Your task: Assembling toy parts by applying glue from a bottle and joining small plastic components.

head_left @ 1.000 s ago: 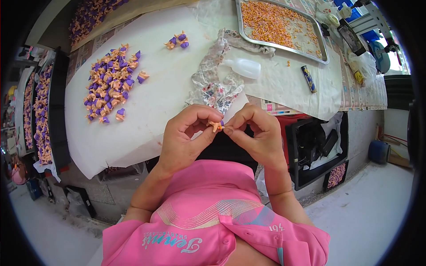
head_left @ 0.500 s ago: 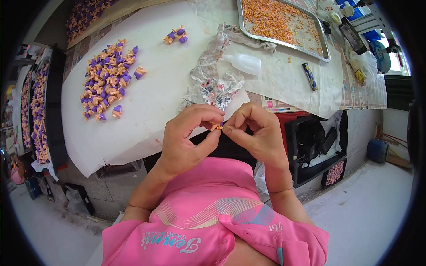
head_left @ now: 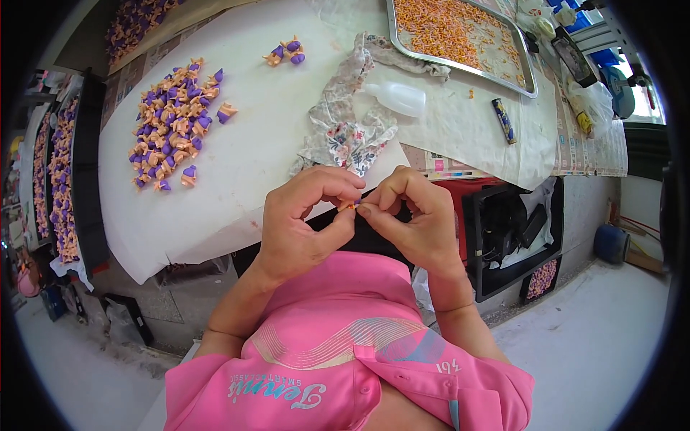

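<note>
A: Grip first?
B: W/ L hand point(head_left: 302, 212), pinching small piece point(head_left: 352, 206) btwn thumb & index, just nearer than floral cloth point(head_left: 352, 144). W/ R hand point(head_left: 413, 212), pinching same piece at its R end, tips nearly meeting L ones. Visible on it: orange & purple. Mostly hidden by fingers; can't tell full shape.
A: Room around?
B: Held up by front edge of white sheet point(head_left: 251, 108), dark gap point(head_left: 366, 233) just below. Tight on far side, w/ near end of cloth right past knuckles. Roomier L of cloth: broad stretch of sheet.
A: Under table edge?
B: Nearer than cloth & to its R: black box point(head_left: 521, 276), seen just beside R wrist.
A: Farther?
B: Just R of cloth, whitish plastic bottle point(head_left: 402, 99) on its side, neck toward cloth. Well L of cloth, heap of peach-and-purple pieces point(head_left: 169, 129), plus single piece point(head_left: 226, 113) apart on cloth-facing side. Well R of cloth, dark blue tube point(head_left: 503, 121).
A: Farthest?
B: Past cloth, to L: small cluster point(head_left: 285, 52) of like pieces. Past cloth, to R: metal tray point(head_left: 467, 73) w/ orange bits point(head_left: 442, 32), raised rim bounding that side.
</note>
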A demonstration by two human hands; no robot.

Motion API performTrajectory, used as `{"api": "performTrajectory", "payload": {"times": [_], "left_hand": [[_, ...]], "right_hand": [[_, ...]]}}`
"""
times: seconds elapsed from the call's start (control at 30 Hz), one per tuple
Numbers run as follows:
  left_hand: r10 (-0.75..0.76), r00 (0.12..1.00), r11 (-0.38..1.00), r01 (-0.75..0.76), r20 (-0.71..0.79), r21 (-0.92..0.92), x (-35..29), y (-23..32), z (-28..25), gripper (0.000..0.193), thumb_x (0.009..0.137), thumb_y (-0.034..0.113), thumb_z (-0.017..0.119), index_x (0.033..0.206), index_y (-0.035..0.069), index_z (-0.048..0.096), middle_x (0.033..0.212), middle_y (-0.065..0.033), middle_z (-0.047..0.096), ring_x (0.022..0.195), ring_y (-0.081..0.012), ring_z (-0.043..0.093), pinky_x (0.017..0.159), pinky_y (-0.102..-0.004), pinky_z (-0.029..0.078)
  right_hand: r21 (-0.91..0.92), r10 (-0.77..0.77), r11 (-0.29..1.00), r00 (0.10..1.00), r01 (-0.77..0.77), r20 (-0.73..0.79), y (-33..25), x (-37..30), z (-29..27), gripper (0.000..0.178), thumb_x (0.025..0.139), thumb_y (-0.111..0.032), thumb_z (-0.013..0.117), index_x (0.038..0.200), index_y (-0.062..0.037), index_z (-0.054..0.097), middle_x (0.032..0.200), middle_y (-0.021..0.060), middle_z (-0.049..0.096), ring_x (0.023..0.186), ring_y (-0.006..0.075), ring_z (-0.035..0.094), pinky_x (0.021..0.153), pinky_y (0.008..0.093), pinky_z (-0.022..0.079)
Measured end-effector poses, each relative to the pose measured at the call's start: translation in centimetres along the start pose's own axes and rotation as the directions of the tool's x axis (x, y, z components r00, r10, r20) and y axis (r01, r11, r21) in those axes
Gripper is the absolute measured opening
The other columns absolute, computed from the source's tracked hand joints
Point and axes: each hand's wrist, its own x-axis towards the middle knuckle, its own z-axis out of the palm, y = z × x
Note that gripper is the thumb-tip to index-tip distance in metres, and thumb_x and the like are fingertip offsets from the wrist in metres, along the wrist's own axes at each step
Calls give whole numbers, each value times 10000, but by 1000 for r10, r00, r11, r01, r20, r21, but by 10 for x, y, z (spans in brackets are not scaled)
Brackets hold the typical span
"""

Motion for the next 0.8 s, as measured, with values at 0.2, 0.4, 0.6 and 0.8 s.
{"api": "performTrajectory", "payload": {"times": [0.2,0.4,0.6,0.8], "left_hand": [[-18,998,986,7,-63,-164,-2,-3,1,204,743,-123,604,916,-18,632,1033,-130,635,886,-121,612,806,-254,506],[-106,994,931,85,-40,-354,-1,-6,-2,191,801,-109,585,972,-28,612,1093,-128,606,999,-142,608,890,-278,498],[-62,998,911,55,-4,-409,0,-7,-9,215,823,-111,560,1018,-26,593,1120,-130,590,1020,-148,598,922,-283,486],[-41,999,937,29,-27,-348,-2,-4,-9,212,815,-114,569,1007,-29,603,1111,-134,593,1023,-154,600,910,-285,496]], "right_hand": [[25,103,994,994,-104,24,-1,1,1,235,758,53,743,861,-19,545,791,-7,596,687,32,509,610,174,417],[81,92,992,992,-99,86,4,9,-1,228,790,16,739,945,-13,575,877,1,597,753,42,533,663,183,438],[97,45,994,994,-54,95,5,7,1,242,819,8,717,1028,13,594,928,27,607,820,72,571,702,208,462],[-7,-3,1000,998,3,59,-1,7,4,212,801,0,729,992,17,639,926,33,629,778,74,567,689,208,456]]}}
